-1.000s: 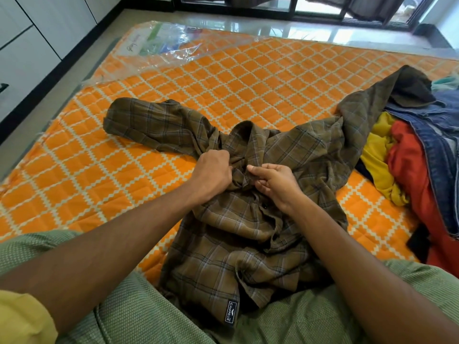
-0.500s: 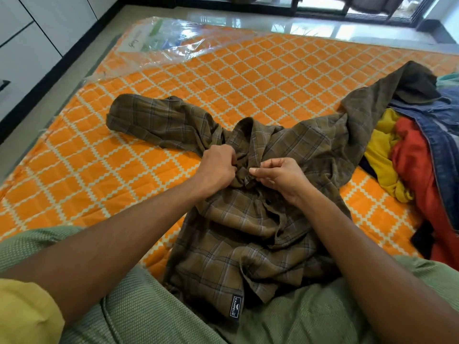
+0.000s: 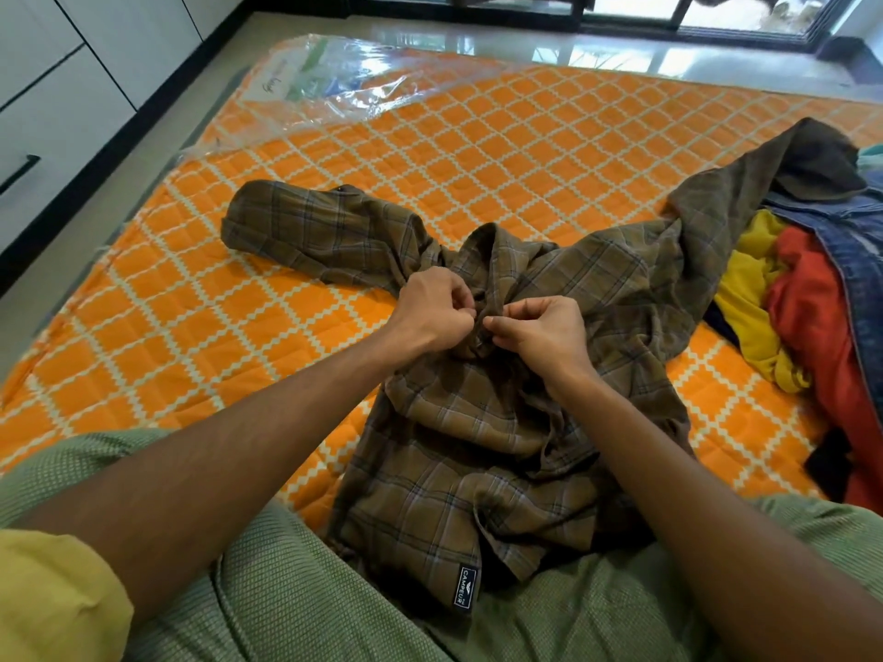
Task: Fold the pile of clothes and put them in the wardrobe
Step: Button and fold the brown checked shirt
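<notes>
A brown plaid shirt [image 3: 458, 441] lies crumpled on the orange quilted mattress [image 3: 191, 327], sleeves spread to the left and right, its hem over my lap. My left hand [image 3: 430, 312] and my right hand [image 3: 540, 332] meet at the shirt's front just below the collar. Each pinches an edge of the placket with curled fingers, thumbs nearly touching. A pile of clothes [image 3: 807, 298] sits at the right: yellow, red, denim and dark pieces, with the shirt's right sleeve draped onto it.
White wardrobe doors [image 3: 52, 88] with a black handle stand along the left beside the mattress. Clear plastic wrap [image 3: 334, 83] covers the mattress's far left corner. A glossy floor and dark-framed glass doors [image 3: 669, 16] lie beyond.
Both hands have drawn closer together at the shirt's placket, and my right hand has gone from loose fingers to a tight pinch. The shirt has barely moved.
</notes>
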